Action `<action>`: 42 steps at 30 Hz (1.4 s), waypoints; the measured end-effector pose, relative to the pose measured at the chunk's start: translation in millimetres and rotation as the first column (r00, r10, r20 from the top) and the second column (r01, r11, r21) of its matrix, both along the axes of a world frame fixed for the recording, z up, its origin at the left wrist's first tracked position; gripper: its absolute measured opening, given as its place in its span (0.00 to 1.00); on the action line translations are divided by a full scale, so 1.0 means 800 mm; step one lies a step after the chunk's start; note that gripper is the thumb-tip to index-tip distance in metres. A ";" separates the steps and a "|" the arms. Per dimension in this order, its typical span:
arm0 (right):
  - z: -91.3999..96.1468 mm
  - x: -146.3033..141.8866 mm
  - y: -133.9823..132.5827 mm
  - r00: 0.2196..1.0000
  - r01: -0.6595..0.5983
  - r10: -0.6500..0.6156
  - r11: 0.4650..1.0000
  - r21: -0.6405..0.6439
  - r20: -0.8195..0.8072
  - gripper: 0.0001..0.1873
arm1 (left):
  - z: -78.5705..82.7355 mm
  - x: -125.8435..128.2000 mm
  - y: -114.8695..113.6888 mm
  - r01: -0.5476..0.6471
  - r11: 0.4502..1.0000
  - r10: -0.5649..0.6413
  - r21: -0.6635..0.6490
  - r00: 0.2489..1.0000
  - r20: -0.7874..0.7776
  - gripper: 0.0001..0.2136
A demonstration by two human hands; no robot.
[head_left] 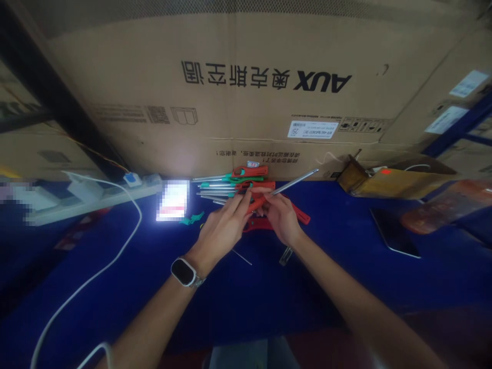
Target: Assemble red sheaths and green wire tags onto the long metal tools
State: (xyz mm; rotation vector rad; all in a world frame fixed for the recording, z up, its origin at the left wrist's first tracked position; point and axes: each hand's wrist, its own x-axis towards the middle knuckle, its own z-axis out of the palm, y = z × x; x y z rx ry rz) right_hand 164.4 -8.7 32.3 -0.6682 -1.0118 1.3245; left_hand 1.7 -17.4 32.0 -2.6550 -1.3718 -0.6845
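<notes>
Both my hands meet around a long-nosed lighter (pixel 295 181), whose metal tube points up to the right and whose red handle is partly covered by fingers. My left hand (pixel 226 224), with a watch (pixel 183 271) on the wrist, is closed on the red handle. My right hand (pixel 282 218) grips it near the base of the tube. Behind and beneath lie several more lighters (pixel 249 171) with red or green handles, most tubes pointing left. Small green pieces (pixel 192 219) rest left of my hands. Nearer me are a thin rod (pixel 243 257) and a small metallic item (pixel 285 255).
A large cardboard box (pixel 246 113) walls off the back of the blue table (pixel 238 307). Left are a bright screen (pixel 172 201), a power strip (pixel 96 201) and a white cable (pixel 115 256). Right are a dark phone (pixel 395 233), a transparent bottle (pixel 449 207) and an open carton (pixel 407 184).
</notes>
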 end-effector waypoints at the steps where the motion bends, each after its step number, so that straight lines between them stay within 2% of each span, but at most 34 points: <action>1: -0.001 -0.001 0.001 1.000 0.001 -0.002 1.000 0.004 0.013 0.10 | 0.000 -0.001 0.001 0.006 1.000 -0.006 0.014 1.000 0.007 0.25; 5: -0.005 -0.002 0.003 0.997 0.052 -0.056 0.996 0.070 0.055 0.09 | 0.002 -0.002 0.000 0.046 0.999 -0.048 0.023 0.995 0.090 0.24; 10: -0.006 -0.001 0.003 0.987 0.088 -0.105 0.987 0.136 0.119 0.13 | 0.001 -0.006 0.001 0.042 0.986 0.021 -0.164 0.931 0.364 0.20; 13: -0.007 0.000 0.004 0.983 0.097 -0.119 0.983 0.154 0.137 0.16 | -0.003 -0.007 0.005 0.086 0.977 0.019 -0.193 0.874 0.486 0.17; 15: -0.009 0.000 0.006 0.982 0.109 -0.131 0.982 0.156 0.138 0.16 | -0.005 -0.008 0.008 0.128 0.972 -0.002 -0.200 0.847 0.531 0.17; 21: -0.016 0.003 0.013 0.980 0.104 -0.117 0.991 0.089 0.163 0.15 | 0.002 -0.017 0.015 0.264 0.916 -0.057 -0.302 0.831 0.553 0.23; 24: -0.020 0.003 0.016 0.984 0.092 -0.094 0.996 0.021 0.150 0.12 | 0.004 -0.020 0.019 0.331 0.862 -0.018 -0.383 0.776 0.631 0.16; 28: -0.022 -0.004 0.020 0.991 0.077 -0.065 0.992 -0.101 0.112 0.14 | -0.004 -0.014 0.023 0.459 0.717 0.111 -0.525 0.667 0.736 0.14; 29: -0.022 -0.007 0.021 0.991 0.072 -0.056 0.989 -0.129 0.123 0.16 | -0.007 -0.011 0.023 0.459 0.707 0.155 -0.538 0.642 0.751 0.13; 32: -0.020 -0.016 0.025 0.976 0.074 -0.040 0.986 -0.151 0.215 0.20 | -0.018 -0.002 0.023 0.417 0.734 0.271 -0.536 0.544 0.794 0.14; 36: -0.020 -0.020 0.031 0.914 0.093 -0.068 0.995 -0.041 0.400 0.18 | -0.025 0.005 0.023 0.427 0.704 0.429 -0.567 0.382 0.819 0.16; 38: -0.021 -0.017 0.033 0.880 0.093 -0.105 0.994 0.049 0.462 0.14 | -0.022 0.005 0.022 0.458 0.697 0.449 -0.552 0.321 0.834 0.16; 42: -0.020 -0.002 0.030 0.746 0.060 -0.219 0.962 0.265 0.628 0.12 | -0.010 0.003 0.023 0.606 0.608 0.474 -0.513 0.242 0.847 0.12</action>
